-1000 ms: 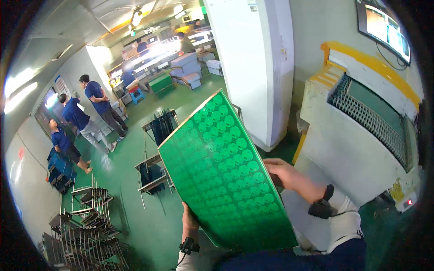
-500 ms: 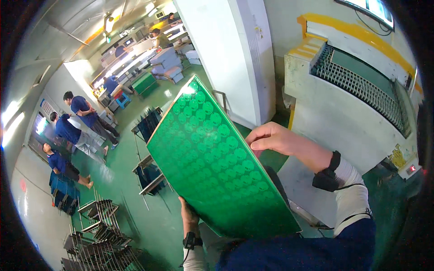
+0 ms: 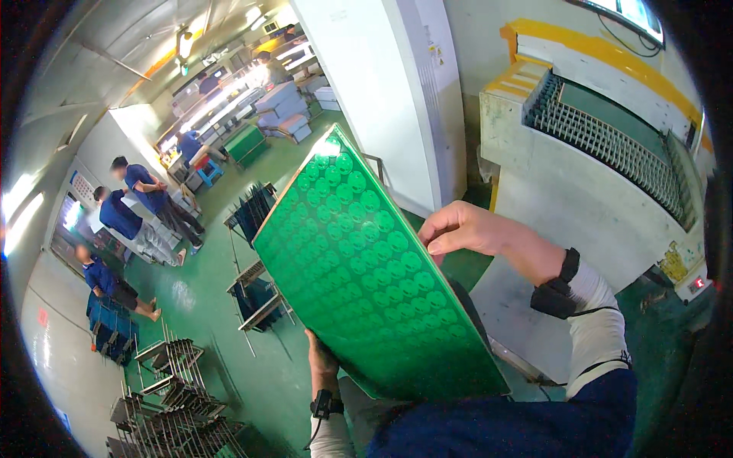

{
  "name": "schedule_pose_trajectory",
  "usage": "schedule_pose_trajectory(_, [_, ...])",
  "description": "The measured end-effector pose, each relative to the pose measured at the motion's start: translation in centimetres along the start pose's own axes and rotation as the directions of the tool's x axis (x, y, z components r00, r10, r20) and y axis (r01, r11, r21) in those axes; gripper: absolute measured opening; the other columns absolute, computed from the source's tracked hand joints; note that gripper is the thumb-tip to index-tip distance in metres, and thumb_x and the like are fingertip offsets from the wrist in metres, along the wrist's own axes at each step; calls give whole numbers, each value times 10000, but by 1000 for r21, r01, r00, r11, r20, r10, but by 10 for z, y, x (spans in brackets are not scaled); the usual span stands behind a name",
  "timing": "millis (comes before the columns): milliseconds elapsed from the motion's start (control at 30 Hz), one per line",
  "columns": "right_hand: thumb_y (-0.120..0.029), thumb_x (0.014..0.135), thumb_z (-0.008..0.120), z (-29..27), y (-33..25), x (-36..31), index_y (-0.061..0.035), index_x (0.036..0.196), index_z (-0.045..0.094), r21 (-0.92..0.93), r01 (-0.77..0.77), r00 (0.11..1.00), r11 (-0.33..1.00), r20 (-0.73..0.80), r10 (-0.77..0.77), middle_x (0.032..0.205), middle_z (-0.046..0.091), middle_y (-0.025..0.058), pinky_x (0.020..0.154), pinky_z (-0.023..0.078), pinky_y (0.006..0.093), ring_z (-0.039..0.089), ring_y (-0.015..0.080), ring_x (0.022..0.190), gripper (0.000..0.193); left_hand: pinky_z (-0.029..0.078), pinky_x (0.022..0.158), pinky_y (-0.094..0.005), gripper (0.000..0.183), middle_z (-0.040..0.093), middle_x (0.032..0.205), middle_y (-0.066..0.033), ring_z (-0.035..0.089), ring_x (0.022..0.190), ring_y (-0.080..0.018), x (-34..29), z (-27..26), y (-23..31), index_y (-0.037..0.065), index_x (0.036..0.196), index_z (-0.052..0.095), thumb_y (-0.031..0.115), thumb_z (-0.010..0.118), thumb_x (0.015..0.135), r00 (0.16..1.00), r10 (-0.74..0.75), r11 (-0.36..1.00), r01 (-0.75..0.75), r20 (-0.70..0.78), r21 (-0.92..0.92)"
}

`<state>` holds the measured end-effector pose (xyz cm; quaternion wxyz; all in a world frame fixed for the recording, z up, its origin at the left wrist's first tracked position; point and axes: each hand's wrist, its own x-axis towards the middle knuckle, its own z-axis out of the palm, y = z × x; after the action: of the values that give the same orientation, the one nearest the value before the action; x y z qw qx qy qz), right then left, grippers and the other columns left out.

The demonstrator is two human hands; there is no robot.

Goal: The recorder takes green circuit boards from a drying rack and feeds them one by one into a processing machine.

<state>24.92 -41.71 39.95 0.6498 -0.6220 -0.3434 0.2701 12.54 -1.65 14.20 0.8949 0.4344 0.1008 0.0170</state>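
A large green circuit board panel [image 3: 366,282] with rows of round patterns stands tilted in front of me, its glossy face catching light at the top corner. My left hand [image 3: 323,357] is closed on its lower left edge, most of the fingers hidden behind the panel. On the upper right edge, my right hand [image 3: 467,230] pinches the board between thumb and bent fingers.
To the right stands a pale machine [image 3: 565,168] with a roller conveyor [image 3: 603,137] on top. Metal racks [image 3: 164,382] stand at lower left, more racks [image 3: 256,298] beyond the panel. Three people [image 3: 145,191] are at left; others sit at far benches. A white cabinet [image 3: 374,84] rises behind.
The panel has shifted very slightly right and turned a little in view. Both hands keep their hold on it. The view itself has moved slightly.
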Motion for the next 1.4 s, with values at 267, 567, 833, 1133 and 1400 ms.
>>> schedule_pose_trajectory(267, [-85, 890, 626, 1, -5, 0, 56, 1059, 668, -26, -8, 1000, 1000, -22, 7, 920, 706, 88, 764, 537, 301, 669, 151, 797, 224, 304, 1119, -445, 756, 344, 1526, -114, 374, 1353, -304, -6, 13, 7, 74, 1499, 295, 626, 310, 982, 999, -15, 999, 17, -31, 44])
schedule_pose_trajectory(567, [-52, 879, 613, -9, 2, 2, 39, 1092, 667, 128, -88, 992, 988, -79, 99, 992, 693, 70, 799, 529, 298, 658, 143, 863, 238, 311, 1119, -451, 760, 352, 1518, -128, 383, 1349, -303, -10, 16, 15, 52, 1490, 303, 619, 318, 984, 999, -11, 1000, 12, -30, 28])
schedule_pose_trajectory(833, [-23, 875, 596, -36, 17, -3, 42, 1134, 643, 125, -161, 962, 979, -203, 184, 996, 694, 78, 774, 556, 321, 679, 163, 855, 271, 403, 1047, -428, 712, 481, 1414, -151, 503, 1243, -293, -3, 28, 18, -7, 1432, 382, 564, 328, 1010, 998, -34, 996, 38, -60, 81])
schedule_pose_trajectory(1133, [-152, 842, 656, -49, 52, -13, -4, 980, 605, -102, -292, 851, 951, -482, 210, 778, 629, 36, 580, 536, 282, 626, 134, 641, 208, 459, 963, -405, 667, 560, 1312, -109, 560, 1131, -253, 2, 24, 11, 46, 1378, 464, 582, 346, 999, 980, -108, 993, 116, -170, 39])
schedule_pose_trajectory(1400, [-173, 899, 637, -39, 64, -30, -15, 981, 587, 64, -227, 718, 972, -663, 212, 768, 627, 28, 588, 528, 267, 598, 116, 621, 185, 490, 919, -374, 638, 605, 1242, -118, 601, 1079, -240, 0, 31, 11, 0, 1323, 520, 540, 401, 1003, 973, -90, 985, 119, -213, 128])
